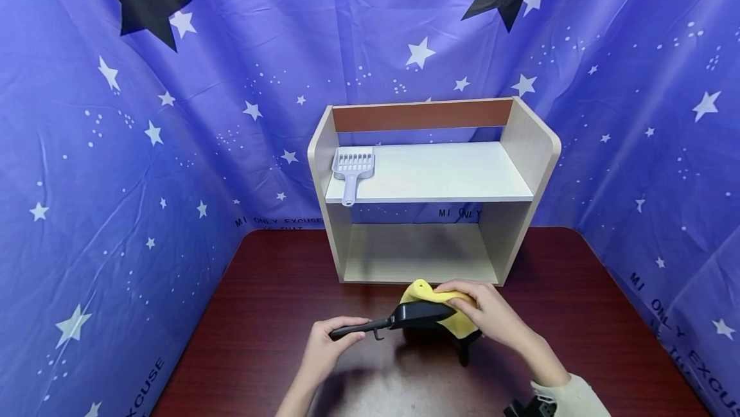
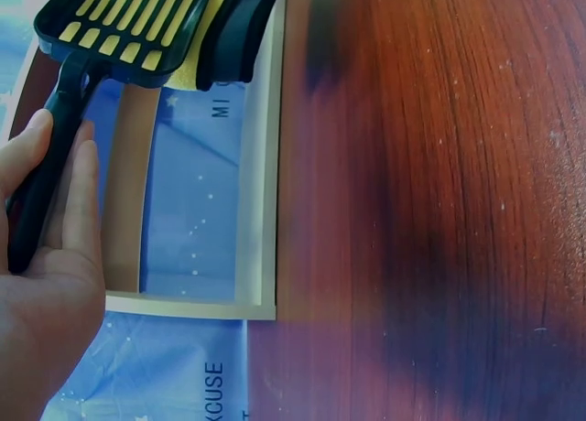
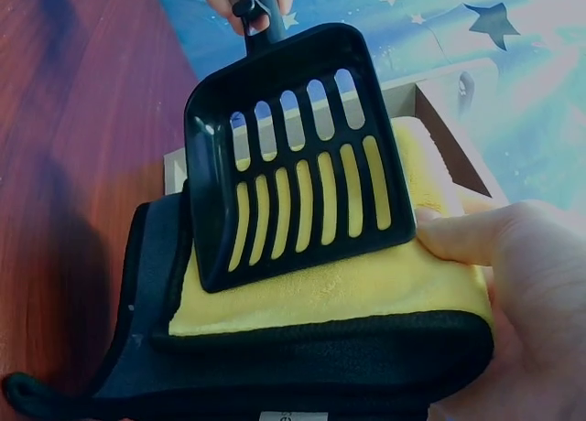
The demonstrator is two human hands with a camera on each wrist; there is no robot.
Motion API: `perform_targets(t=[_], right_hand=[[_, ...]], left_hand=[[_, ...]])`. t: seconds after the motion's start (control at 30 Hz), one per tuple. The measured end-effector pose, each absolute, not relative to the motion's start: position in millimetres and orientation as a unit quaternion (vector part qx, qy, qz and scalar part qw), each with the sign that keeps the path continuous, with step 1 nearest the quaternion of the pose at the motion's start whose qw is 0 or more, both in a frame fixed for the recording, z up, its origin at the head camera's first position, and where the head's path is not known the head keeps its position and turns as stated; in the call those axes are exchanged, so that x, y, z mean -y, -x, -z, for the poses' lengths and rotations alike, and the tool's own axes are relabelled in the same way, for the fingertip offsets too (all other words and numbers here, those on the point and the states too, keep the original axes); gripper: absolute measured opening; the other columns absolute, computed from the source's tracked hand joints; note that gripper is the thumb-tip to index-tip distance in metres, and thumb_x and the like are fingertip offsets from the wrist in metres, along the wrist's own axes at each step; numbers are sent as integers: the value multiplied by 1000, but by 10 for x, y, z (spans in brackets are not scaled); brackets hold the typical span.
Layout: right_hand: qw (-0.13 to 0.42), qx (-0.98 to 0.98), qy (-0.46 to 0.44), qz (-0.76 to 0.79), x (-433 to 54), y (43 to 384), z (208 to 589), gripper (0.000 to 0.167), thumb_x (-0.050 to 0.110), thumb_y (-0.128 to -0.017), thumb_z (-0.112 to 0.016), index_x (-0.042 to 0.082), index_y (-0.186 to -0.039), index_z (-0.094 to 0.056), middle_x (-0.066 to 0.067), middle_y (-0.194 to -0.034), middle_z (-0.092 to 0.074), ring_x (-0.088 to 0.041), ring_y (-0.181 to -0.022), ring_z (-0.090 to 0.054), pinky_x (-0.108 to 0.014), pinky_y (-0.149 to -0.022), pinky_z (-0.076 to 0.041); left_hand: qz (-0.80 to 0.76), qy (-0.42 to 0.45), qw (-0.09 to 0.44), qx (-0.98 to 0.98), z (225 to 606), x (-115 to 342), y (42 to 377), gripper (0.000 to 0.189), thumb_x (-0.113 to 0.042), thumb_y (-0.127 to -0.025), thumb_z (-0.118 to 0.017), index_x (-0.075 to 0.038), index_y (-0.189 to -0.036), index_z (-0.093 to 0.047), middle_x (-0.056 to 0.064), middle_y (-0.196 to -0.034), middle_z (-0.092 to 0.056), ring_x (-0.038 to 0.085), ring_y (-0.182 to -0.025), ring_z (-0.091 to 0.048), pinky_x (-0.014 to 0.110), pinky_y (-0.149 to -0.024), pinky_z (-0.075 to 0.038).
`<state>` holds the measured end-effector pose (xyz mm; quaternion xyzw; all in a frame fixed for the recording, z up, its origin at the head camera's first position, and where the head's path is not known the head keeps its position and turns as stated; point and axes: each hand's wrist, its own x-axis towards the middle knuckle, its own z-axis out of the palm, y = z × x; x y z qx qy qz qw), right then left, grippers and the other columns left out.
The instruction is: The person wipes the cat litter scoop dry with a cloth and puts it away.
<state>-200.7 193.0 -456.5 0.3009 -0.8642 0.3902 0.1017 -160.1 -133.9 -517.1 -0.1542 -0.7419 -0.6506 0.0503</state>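
My left hand [image 1: 325,347] grips the handle of a black slotted litter scoop [image 1: 419,312] above the table. With thumb and fingers, my right hand [image 1: 494,315] holds a yellow cloth [image 1: 421,290] against the scoop's far end. In the right wrist view the cloth [image 3: 302,302] lies behind the slotted scoop [image 3: 302,188], and yellow shows through most of the slots. Dark grey backing and black edging of the cloth hang down below. My right thumb [image 3: 458,236] presses on the cloth at the scoop's edge.
A pale wooden shelf unit [image 1: 534,173] stands on the dark red table [image 1: 260,314] behind my hands. On its white upper board, a light-coloured slotted scoop [image 1: 350,179] lies at the left. A blue star-patterned curtain [image 1: 231,166] surrounds the table's back and sides.
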Motion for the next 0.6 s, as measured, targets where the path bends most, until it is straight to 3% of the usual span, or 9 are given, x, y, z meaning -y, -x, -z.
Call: perform_targets(t=[0.17,0.4,0.6], right_hand=[[125,862,-298,-390,-1972,2007,4563,27,6,-91,-69,24,-111,-72,3,-106,-76,1,-81,-57,-18,-70,-48],[131,865,-294,-386,-2027,2014,4582,26,7,-92,-68,23,-111,-72,2,-107,-76,0,-96,-65,-18,-77,-53],[136,867,-288,-383,-2065,2017,4602,25,7,-91,-68,22,-111,-72,2,-106,-76,-2,-92,-67,-17,-75,-53]], left_hand=[[654,144,60,740,5158,1377,1621,23,-5,-84,-77,2,-106,-75,20,-101,-76,1,-88,-70,17,-72,-57],[660,135,71,736,5133,1427,1631,23,0,-84,-75,6,-106,-73,24,-102,-74,-1,-88,-69,17,-73,-58],[662,127,69,736,5137,1457,1639,23,3,-83,-74,5,-106,-74,23,-102,-74,-1,-86,-69,17,-72,-57]])
